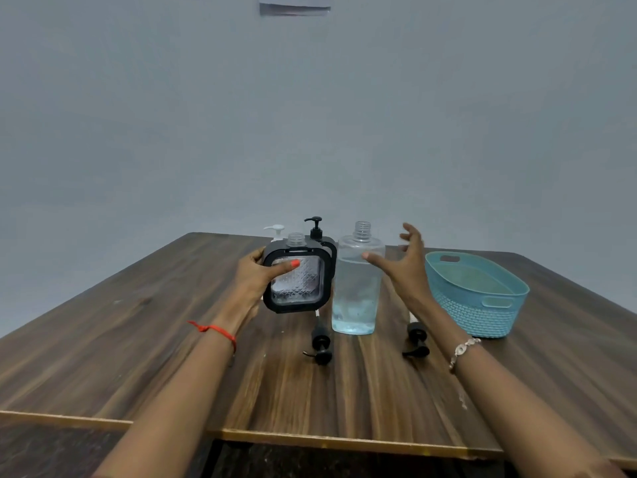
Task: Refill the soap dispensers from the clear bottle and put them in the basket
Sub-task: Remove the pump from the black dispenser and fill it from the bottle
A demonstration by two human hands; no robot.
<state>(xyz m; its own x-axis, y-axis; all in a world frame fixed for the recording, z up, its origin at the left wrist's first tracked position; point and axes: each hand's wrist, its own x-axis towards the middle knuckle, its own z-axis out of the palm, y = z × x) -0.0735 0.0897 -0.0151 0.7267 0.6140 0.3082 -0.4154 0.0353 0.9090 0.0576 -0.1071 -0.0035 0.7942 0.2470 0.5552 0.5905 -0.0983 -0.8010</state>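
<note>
While left hand (255, 281) grips the uncapped dispenser (296, 281) left of the clear bottle (356, 288), right hand (405, 270) hovers at its right flank, fingers (409, 232) spread. Bottle stands upright on the desk (155, 339); right hand nearer.

Left hand (256, 279) grips the uncapped square dispenser (298, 276); right hand (406, 262) spreads beside the clear bottle (356, 288).

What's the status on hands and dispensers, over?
Left hand grips uncapped dispenser. Right hand open beside clear bottle. Two loose pumps lie in front. Basket holds no dispenser.
</note>
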